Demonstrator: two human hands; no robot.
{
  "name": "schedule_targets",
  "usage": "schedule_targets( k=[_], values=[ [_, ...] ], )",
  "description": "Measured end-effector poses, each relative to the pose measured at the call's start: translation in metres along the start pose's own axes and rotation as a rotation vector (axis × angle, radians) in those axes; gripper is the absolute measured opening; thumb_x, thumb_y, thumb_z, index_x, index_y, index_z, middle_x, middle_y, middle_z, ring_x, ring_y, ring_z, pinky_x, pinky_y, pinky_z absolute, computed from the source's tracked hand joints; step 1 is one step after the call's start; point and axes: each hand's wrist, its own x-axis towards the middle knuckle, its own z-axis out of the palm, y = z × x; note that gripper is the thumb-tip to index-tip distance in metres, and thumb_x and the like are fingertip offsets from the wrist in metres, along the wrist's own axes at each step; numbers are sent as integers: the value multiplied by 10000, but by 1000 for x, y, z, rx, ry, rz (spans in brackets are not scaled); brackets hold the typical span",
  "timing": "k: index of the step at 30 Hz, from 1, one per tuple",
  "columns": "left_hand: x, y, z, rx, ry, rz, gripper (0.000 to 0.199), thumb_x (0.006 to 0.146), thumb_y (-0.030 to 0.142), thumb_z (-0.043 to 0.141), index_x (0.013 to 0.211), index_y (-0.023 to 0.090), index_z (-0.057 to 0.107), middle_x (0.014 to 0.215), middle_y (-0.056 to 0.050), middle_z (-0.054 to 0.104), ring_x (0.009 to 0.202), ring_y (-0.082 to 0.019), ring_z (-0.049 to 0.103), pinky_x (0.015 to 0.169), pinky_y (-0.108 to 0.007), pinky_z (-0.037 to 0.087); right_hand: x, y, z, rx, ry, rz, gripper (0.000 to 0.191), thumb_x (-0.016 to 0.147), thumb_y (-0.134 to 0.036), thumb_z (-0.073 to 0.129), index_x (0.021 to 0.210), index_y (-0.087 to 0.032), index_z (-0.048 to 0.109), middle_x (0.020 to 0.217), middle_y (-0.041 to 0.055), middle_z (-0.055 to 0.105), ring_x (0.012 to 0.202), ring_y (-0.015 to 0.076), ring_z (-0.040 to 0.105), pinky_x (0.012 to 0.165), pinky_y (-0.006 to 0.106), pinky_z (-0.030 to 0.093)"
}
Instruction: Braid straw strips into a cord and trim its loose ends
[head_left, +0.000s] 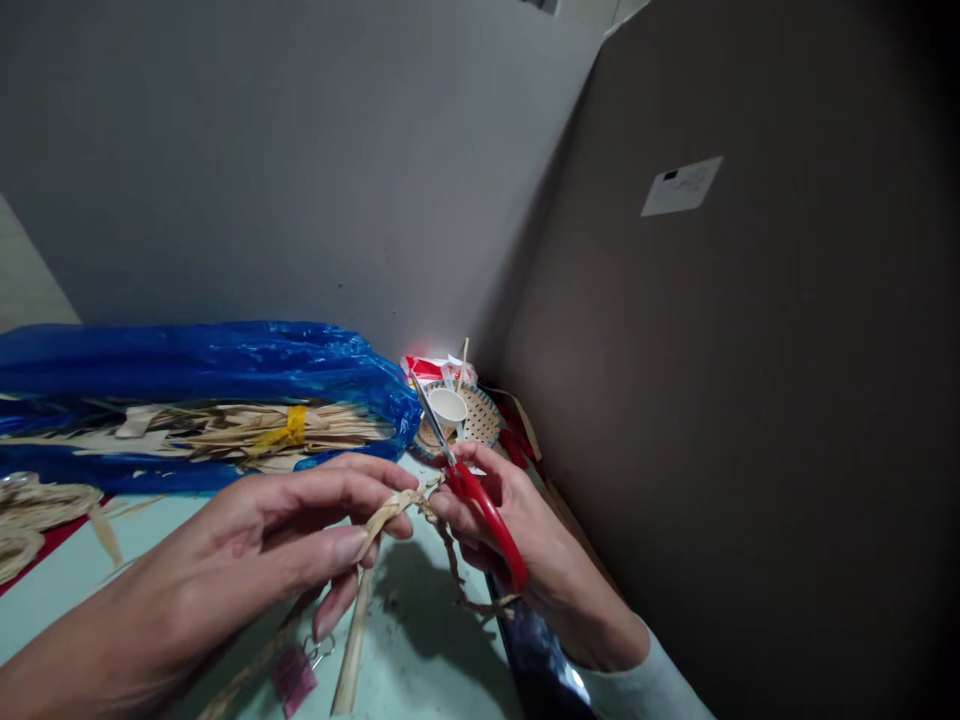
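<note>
Between my hands runs a braid of pale dried plant fibre (390, 508). My left hand (300, 520) pinches it between thumb and fingers, and a loose flat strand (352, 630) hangs below. My right hand (517, 510) holds red-handled scissors (487, 520), blades pointing up and away; its fingertips are by the braid's end. I cannot tell whether those fingertips grip the braid as well. A thin, rough twisted length (454, 570) of the fibre dangles under the right hand. Below my left fingers is a pink binder clip (296, 675), partly blurred.
An open blue plastic bag (315, 350) holds a bundle of dried strips (345, 425) tied with yellow. Coiled braid (45, 505) lies at the left. Behind the scissors are a white cup (448, 406) and a woven basket (484, 415). Grey partitions (300, 180) enclose the table's back and right.
</note>
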Motion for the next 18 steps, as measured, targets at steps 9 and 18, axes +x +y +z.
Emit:
schedule_targets(
  k=[9, 18],
  values=[
    [0, 1, -6, -419, -57, -242, 349, 661, 265, 898, 999, 252, 808, 747, -26, 772, 520, -116, 607, 483, -179, 560, 5, -1, -13, -621, 311, -399, 347, 824, -321, 727, 1098, -215, 542, 752, -28, 617, 714, 168, 598, 678, 272, 478],
    [6, -4, -17, -554, 77, -148, 175, 721, 139, 835, 869, 222, 794, 767, -27, 746, 645, -127, 644, 626, -208, 616, -38, -26, -8, -1233, 393, -882, 441, 835, -204, 605, 1262, -230, 496, 927, 60, 644, 618, 158, 594, 507, 250, 475]
  ],
)
